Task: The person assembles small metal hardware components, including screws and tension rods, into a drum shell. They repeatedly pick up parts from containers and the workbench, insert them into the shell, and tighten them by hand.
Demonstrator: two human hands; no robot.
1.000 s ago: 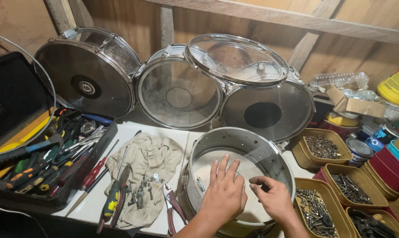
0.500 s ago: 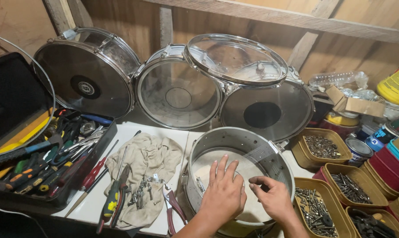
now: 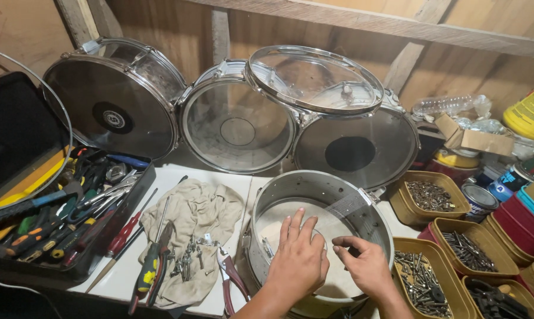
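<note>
Both hands are working inside the bare drum shell [image 3: 320,195], which is lying open end up on the white bench [image 3: 178,177], just in front of three headed drums [image 3: 237,127] leaning against the wooden wall.

Left hand [image 3: 299,260]: lying flat, fingers spread and extended, palm pressing down inside the shell; its grip is wide open and closing on nothing.

Right hand [image 3: 367,266]: fingers are curling together as if pinching near the inner wall; whether a small part is sitting in that grip, I cannot tell.

Progress, judged: the shell is stripped, with no head or hoop on it, and a loose clear drumhead [image 3: 314,80] is resting on the drums behind. Bolts [image 3: 187,260] are lying on the beige cloth [image 3: 196,218] left of the shell, so hardware is still off; fitting appears to be remaining.

Shell appearance: metal, silvery, dull inside, small holes around the wall, pale surface showing through the bottom. Pliers [image 3: 228,274] are lying just left of the shell; trays of screws [image 3: 429,195] to its right.
</note>
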